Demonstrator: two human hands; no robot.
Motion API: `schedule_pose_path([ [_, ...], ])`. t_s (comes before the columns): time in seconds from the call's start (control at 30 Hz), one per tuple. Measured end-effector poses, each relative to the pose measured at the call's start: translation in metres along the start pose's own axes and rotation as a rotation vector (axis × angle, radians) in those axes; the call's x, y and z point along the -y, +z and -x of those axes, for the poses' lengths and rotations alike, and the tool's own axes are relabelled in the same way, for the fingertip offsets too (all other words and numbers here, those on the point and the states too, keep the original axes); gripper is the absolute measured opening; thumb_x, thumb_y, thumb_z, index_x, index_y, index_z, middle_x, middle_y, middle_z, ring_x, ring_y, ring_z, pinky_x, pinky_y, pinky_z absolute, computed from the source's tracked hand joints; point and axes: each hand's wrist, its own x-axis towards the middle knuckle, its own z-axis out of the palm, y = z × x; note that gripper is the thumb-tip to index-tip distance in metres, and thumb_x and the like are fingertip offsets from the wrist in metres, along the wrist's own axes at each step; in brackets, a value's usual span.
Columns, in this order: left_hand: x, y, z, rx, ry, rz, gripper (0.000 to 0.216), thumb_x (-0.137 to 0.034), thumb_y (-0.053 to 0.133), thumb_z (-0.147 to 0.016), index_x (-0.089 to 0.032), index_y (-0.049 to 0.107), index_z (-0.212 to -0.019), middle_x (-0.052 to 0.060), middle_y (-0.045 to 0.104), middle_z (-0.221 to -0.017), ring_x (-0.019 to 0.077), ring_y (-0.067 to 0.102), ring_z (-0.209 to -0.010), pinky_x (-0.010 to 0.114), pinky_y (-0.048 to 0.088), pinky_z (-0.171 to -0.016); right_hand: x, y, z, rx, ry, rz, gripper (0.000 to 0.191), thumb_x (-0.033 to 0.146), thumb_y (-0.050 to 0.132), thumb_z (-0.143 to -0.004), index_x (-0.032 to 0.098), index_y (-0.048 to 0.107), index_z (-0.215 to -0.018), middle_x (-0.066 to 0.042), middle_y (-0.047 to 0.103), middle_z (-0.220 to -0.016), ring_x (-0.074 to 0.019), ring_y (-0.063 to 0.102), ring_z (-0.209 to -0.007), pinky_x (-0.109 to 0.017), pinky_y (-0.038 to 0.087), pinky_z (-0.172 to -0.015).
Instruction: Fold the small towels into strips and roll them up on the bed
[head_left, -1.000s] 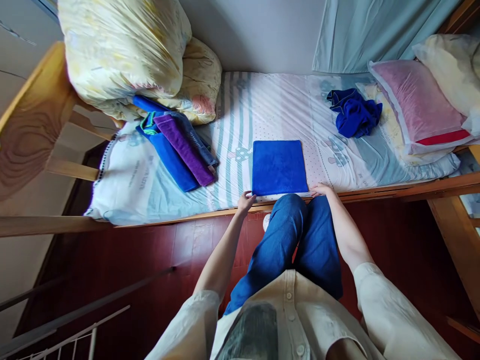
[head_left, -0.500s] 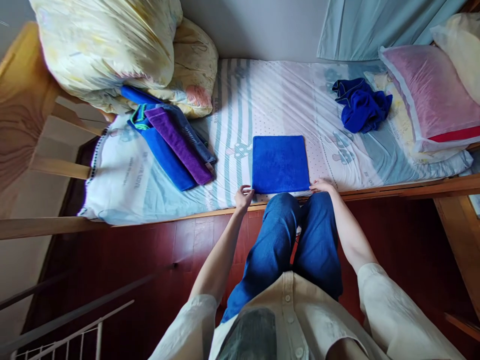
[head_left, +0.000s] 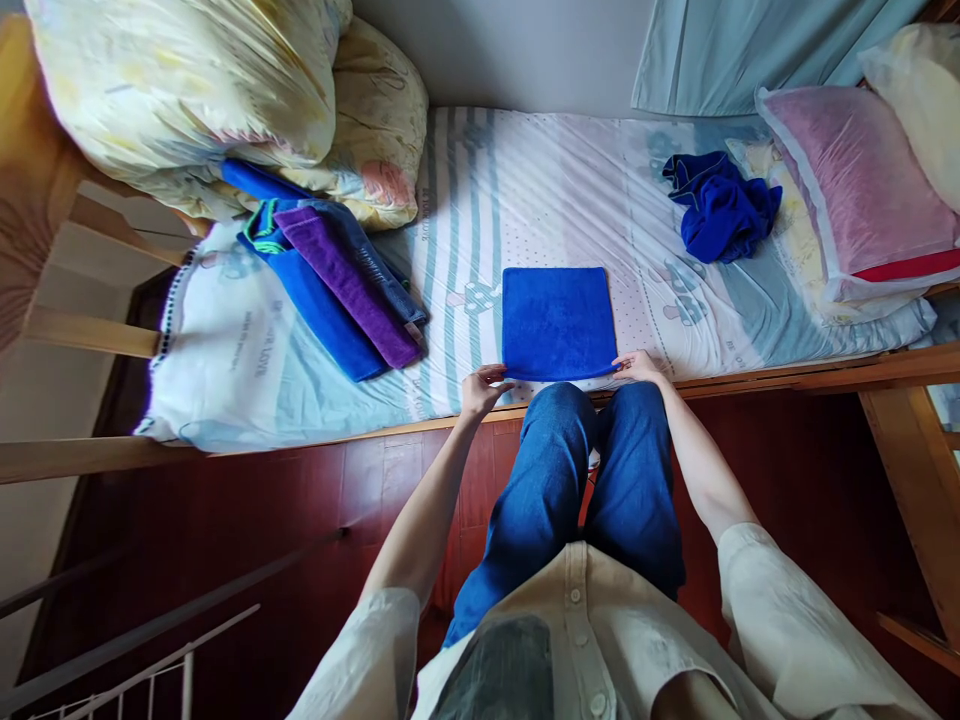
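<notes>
A blue towel (head_left: 556, 322), folded into a flat square, lies on the bed near its front edge. At its near left corner is my left hand (head_left: 484, 388), with fingers above and thumb below the cloth edge. My right hand (head_left: 636, 366) pinches the near right corner. Between the two hands the near edge looks slightly raised, while the far part rests flat on the sheet.
Folded blue and purple towels (head_left: 349, 285) lie on the left of the bed (head_left: 457, 200), below bulky yellow bedding (head_left: 187, 80). A crumpled dark blue cloth (head_left: 724, 210) lies at right, beside a pink pillow (head_left: 862, 180). A wooden bed rail (head_left: 810, 380) runs along the front.
My left hand has moved in onto the near left corner and closed on it. The towel's near edge has risen slightly. My right hand stays at its corner.
</notes>
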Motion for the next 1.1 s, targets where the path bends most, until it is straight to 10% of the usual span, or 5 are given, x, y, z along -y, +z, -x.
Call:
schedule_pose_path([
  [0.2,-0.003,-0.001,-0.007,0.004,0.053,-0.034,0.019,-0.033,0.077,-0.071,-0.018,0.072,-0.082,0.011,0.078,-0.108,0.0242,0.075,-0.098,0.04,0.065,-0.094,-0.003,-0.001,-0.006,-0.113,-0.08,0.072,0.031,0.038,0.093,-0.059,0.017,0.073,-0.071,-0.004,0.071,-0.075,-0.021,0.067,-0.082,-0.032,0.055,-0.08],
  [0.43,-0.01,0.006,-0.008,0.026,0.092,0.115,0.02,-0.037,0.067,-0.082,-0.022,0.056,-0.09,0.012,0.075,-0.12,0.0229,0.07,-0.12,0.037,0.062,-0.1,0.003,0.003,-0.008,-0.119,-0.247,-0.122,0.015,0.025,0.076,-0.074,0.02,0.063,-0.079,-0.014,0.076,-0.126,-0.0269,0.069,-0.123,-0.039,0.051,-0.108],
  [0.73,-0.005,0.009,-0.022,-0.007,-0.009,0.026,0.028,-0.047,0.065,-0.083,-0.024,0.053,-0.096,0.001,0.067,-0.076,0.0205,0.07,-0.083,0.029,0.06,-0.07,-0.003,0.007,-0.017,-0.142,-0.079,-0.063,0.029,0.038,0.077,-0.08,0.019,0.064,-0.097,-0.006,0.076,-0.093,-0.0212,0.071,-0.095,-0.03,0.056,-0.086],
  [1.1,0.006,0.017,-0.016,-0.107,-0.063,-0.171,0.017,-0.037,0.063,-0.087,-0.021,0.066,-0.091,0.008,0.076,-0.086,0.025,0.074,-0.091,0.033,0.056,-0.088,-0.014,0.006,-0.017,-0.087,-0.085,-0.079,0.035,0.05,0.079,-0.078,0.018,0.065,-0.072,-0.001,0.066,-0.073,-0.0168,0.061,-0.075,-0.027,0.049,-0.074],
])
